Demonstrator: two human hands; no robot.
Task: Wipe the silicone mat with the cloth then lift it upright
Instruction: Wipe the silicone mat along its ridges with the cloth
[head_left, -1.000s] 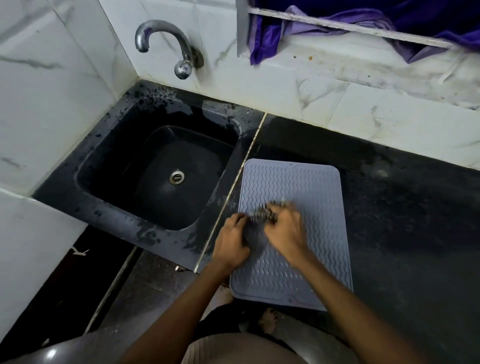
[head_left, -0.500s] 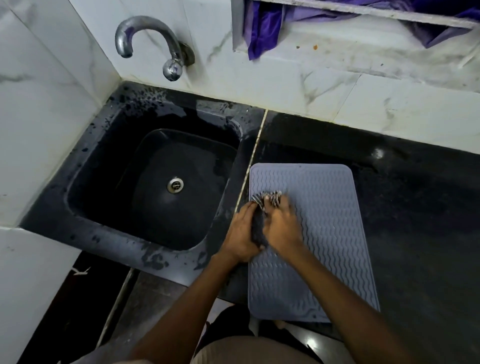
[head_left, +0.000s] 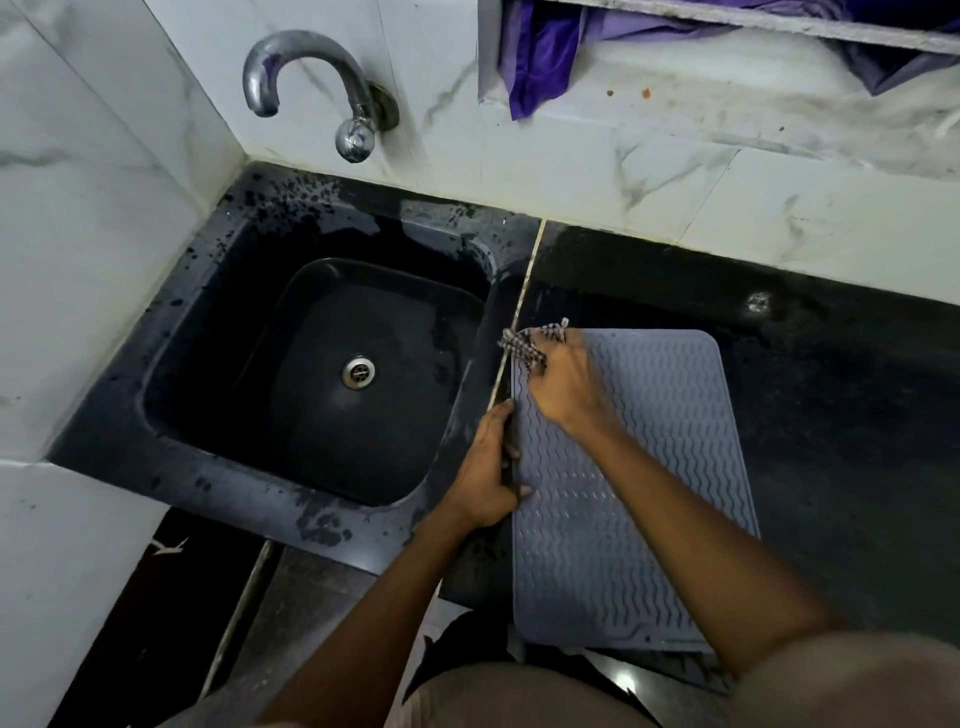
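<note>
Grey silicone mat (head_left: 639, 483), ribbed with wavy lines, flat on the black stone worktop (head_left: 841, 441), near edge jutting slightly past the worktop's front. Right hand (head_left: 563, 382) at the mat's far left corner, fingers curled in a tight grip round a bunched cloth (head_left: 527, 345), dark with pale checks; cloth ends poking out beyond the knuckles, reaching over the thin pale seam (head_left: 514, 332) in the stone. Cloth touching the mat's corner right under that grip. Left hand (head_left: 488, 470) nearer the body than the right grip, lying along the mat's left edge, thumb laid on the mat's surface, fingers pointing away along the rim; whether the fingers tuck beneath the edge cannot be told, so a grip on the mat cannot be confirmed. Both forearms bare, crossing the near part of the view toward the two hands.

Left of both hands, across the seam: a black sink (head_left: 218, 415) sunk into the stone, round metal drain (head_left: 358, 371) in its floor, wet spots on its rim. Beyond the sink, well away from the grip, a curved metal tap (head_left: 306, 78) on the white marbled wall tiles (head_left: 597, 171). Beyond the right grip and higher up, purple fabric (head_left: 540, 57) hanging over a ledge in the wall. Beige clothing (head_left: 519, 696) at the bottom edge.
</note>
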